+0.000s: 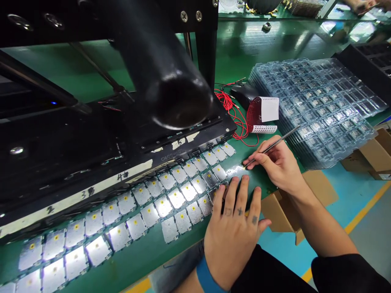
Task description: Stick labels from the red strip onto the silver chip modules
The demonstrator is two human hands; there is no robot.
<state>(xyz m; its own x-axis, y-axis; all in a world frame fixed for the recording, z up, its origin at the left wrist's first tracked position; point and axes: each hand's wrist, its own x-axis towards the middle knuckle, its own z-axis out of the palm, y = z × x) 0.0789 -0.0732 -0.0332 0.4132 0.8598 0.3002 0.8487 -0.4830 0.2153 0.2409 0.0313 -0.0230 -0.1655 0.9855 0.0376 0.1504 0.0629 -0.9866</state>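
Note:
My left hand (233, 228) lies flat on the green bench, fingers stretched out and apart, with the fingertips resting at the right end of rows of small silver square modules (171, 195). Several modules carry a yellow dot. My right hand (276, 162) is closed in a pinch on metal tweezers (271, 146), whose tips touch the bench just right of the last modules. The tweezers' shaft angles up and to the right past my knuckles.
A black test fixture (106, 134) with a large black cylinder (165, 73) looms over the rows. Red wires (235, 118) and a red perforated roll with white labels (262, 114) lie behind. Stacked clear blister trays (317, 106) stand at the right; cardboard boxes (372, 154) sit beyond the edge.

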